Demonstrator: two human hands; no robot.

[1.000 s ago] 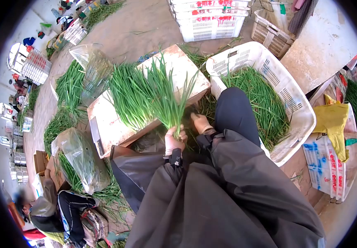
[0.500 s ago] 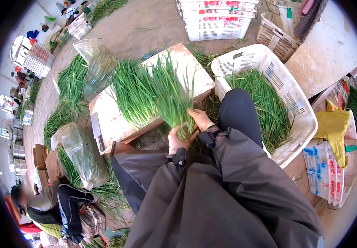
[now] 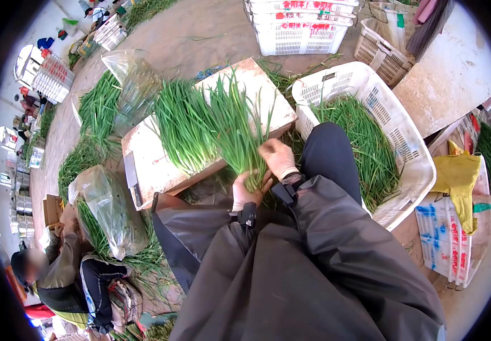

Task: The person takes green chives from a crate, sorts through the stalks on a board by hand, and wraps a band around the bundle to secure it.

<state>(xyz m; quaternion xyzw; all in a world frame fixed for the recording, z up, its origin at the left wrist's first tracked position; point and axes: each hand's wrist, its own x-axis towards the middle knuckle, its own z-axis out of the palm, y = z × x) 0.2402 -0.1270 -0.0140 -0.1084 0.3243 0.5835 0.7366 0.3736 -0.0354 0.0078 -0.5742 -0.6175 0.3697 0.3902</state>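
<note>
My left hand (image 3: 245, 191) is closed around the pale lower ends of a bunch of green chives (image 3: 235, 139), whose leaves fan out over the front edge of a worn board (image 3: 272, 103). My right hand (image 3: 279, 159) is at the right side of this bunch, its fingers curled and pinching at the outer chive leaves. What exactly lies between those fingertips is partly hidden. Left of the bunch, a thick layer of chives (image 3: 180, 122) rests on the board. A knife with a broad blade (image 3: 132, 173) lies along the board's left end.
Right of my knee stands a white crate (image 3: 417, 176) holding loose chives (image 3: 364, 153). Plastic bags (image 3: 111, 219) and heaps of chives (image 3: 99, 105) lie at left. Stacked white crates (image 3: 299, 37) stand at the back. Another person (image 3: 66, 273) sits at lower left.
My right hand has risen slightly and its fingers have curled in beside the bunch. My left hand keeps its hold at the base. The person at lower left has raised an arm.
</note>
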